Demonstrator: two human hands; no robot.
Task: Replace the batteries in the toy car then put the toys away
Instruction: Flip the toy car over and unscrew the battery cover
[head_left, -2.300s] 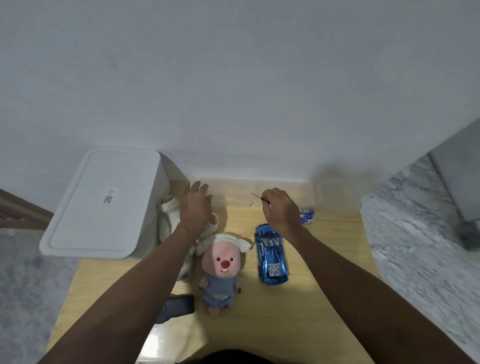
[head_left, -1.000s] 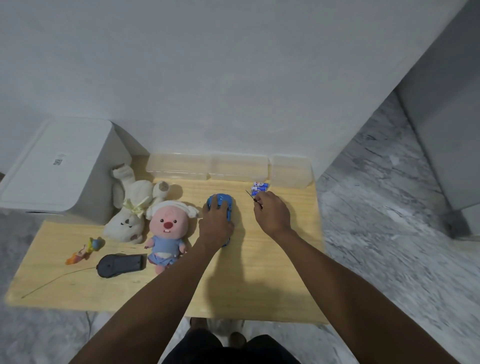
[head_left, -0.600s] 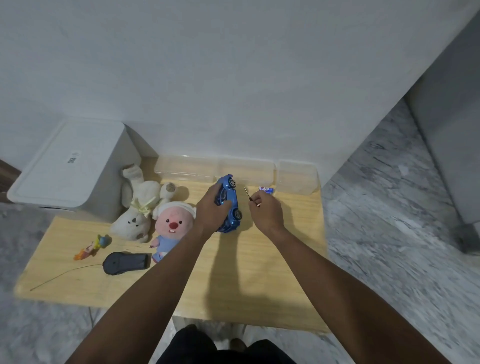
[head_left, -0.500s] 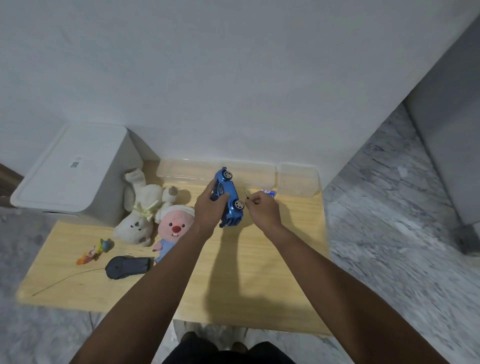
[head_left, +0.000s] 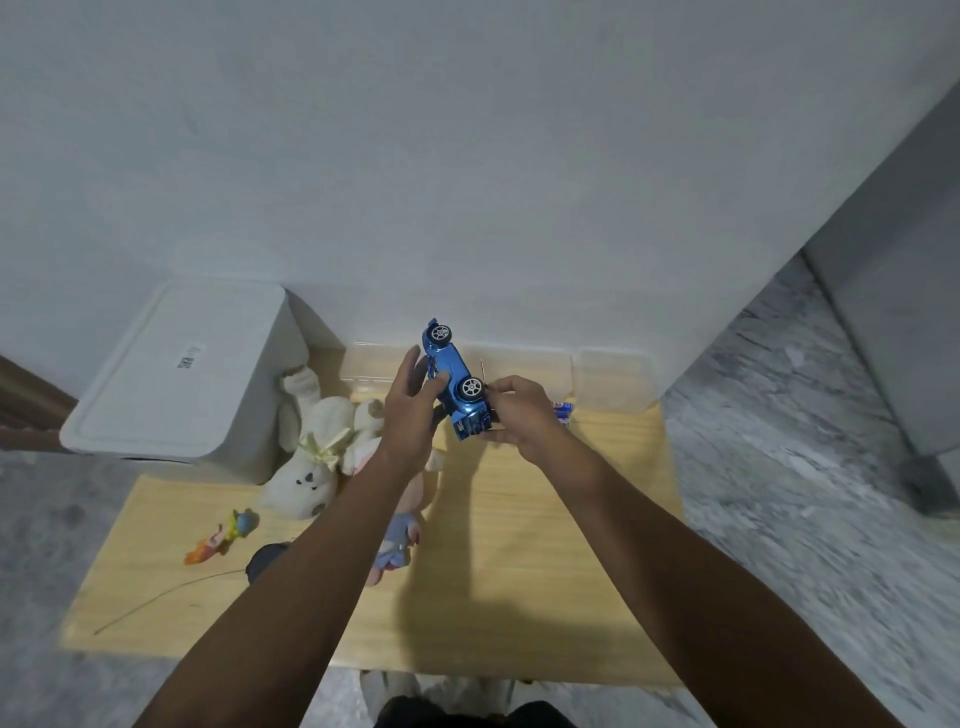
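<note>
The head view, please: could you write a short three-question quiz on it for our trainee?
1. True or false: the car rests on the table.
2. What lies nearest the white box: A) white plush, B) batteries, C) clear boxes?
3. Which hands touch the car?

Key:
1. False: it is held up, on its side, wheels showing.
2. A.
3. Both, the left hand and the right hand; the right also has a thin tool.
</note>
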